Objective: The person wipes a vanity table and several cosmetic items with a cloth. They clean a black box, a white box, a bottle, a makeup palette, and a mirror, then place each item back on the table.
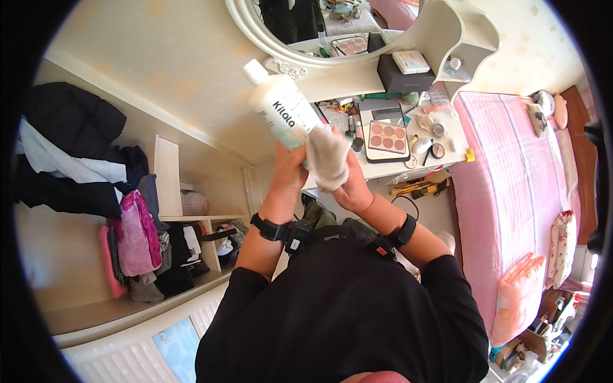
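Note:
My left hand [289, 170] grips the lower part of a white plastic bottle [282, 110] with a white cap, tilted up to the left. The bottle bears printed writing. A greyish-beige cloth [328, 158] is in my right hand [354, 186], bunched against the bottle's lower end. Beyond my right hand, an eyeshadow palette [388, 136] with several pinkish pans lies on an open black-rimmed case [378, 155] on the white dressing table [426, 165]. Small cosmetic bottles and an open round compact [437, 151] are to its right.
An oval mirror's white frame [258, 36] rises behind the table. A black box [404, 79] carries a white packet [411, 62]. Open shelving at left holds clothes [139, 234]. A bed with a pink striped cover [498, 191] stands at right. A yellow-and-black object [419, 188] is under the table.

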`<state>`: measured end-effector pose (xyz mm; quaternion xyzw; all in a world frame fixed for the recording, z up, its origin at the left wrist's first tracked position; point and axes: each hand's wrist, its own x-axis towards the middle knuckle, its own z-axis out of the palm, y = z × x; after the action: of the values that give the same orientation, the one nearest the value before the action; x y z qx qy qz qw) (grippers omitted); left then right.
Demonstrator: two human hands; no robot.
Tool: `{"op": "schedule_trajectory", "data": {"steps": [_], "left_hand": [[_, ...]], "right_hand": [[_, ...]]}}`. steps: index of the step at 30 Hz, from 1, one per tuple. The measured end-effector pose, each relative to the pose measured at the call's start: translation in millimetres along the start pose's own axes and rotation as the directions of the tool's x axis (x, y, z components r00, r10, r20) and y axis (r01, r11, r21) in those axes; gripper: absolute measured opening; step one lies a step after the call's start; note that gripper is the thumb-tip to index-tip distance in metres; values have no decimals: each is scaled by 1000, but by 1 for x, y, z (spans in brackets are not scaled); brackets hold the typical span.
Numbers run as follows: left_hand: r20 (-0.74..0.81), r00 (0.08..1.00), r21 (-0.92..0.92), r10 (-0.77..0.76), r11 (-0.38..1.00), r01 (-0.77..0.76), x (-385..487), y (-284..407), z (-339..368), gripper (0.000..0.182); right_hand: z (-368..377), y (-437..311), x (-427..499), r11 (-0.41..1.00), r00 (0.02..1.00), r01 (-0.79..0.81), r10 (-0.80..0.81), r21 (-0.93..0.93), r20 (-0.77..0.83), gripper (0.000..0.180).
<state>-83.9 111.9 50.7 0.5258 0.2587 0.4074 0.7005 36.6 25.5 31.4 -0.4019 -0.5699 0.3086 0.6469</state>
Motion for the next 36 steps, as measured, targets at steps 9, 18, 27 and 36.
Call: {"op": "schedule_trajectory", "data": {"steps": [9, 18, 27, 36], "left_hand": [[35, 983, 140, 179, 973, -183, 1, -18, 13, 59], [256, 942, 118, -219, 974, 195, -20, 11, 5, 75], [750, 637, -357, -180, 699, 619, -29, -5, 7, 90], [123, 992, 652, 14, 752, -92, -18, 13, 31, 82]], "right_hand": [[-8, -36, 58, 891, 979, 196, -200, -410, 33, 60], [-32, -39, 93, 993, 994, -79, 71, -93, -83, 80], [-57, -43, 95, 595, 969, -244, 184, 766, 165, 63], [-56, -55, 99, 955, 931, -203, 257, 215, -261, 62]]}}
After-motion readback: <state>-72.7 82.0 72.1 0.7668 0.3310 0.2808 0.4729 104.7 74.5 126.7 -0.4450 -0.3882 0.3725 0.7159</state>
